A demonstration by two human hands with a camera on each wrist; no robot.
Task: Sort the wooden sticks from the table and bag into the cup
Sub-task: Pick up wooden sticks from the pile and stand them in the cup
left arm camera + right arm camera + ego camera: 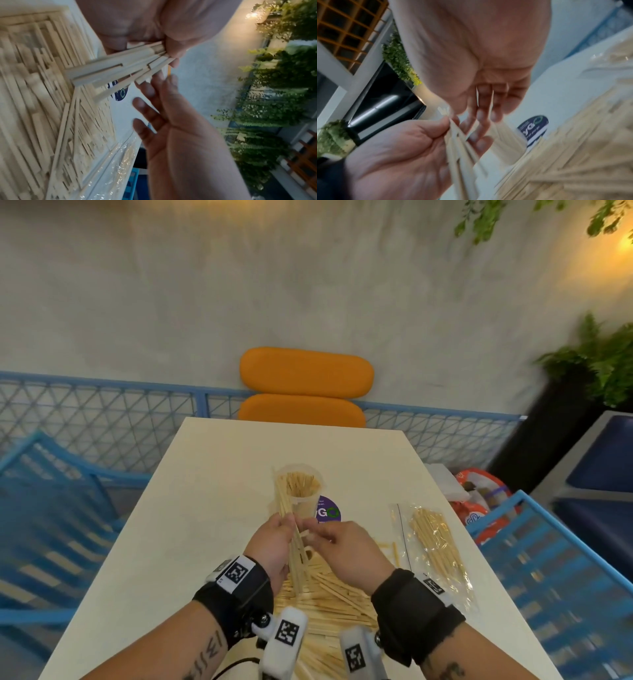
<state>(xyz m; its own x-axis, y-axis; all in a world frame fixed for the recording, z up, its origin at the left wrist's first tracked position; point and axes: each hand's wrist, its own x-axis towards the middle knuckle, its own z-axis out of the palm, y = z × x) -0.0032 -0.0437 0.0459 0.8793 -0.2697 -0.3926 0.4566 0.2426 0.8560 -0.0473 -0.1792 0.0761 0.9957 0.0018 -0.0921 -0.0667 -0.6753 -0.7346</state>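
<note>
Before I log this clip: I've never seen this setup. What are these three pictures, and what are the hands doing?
There is no machine here: a person works with bare hands, wearing one camera on the head and one on each wrist. The wide picture is the head view, looking down on a white table. The other two look along each hand at the fingers.

On the table stand a clear cup already holding sticks, a plastic bag with more sticks to its right, and a loose pile of sticks near the person.

The left hand grips a bundle of sticks. The right hand is at the bundle with fingers out; whether it pinches a stick is too blurred to tell.
</note>
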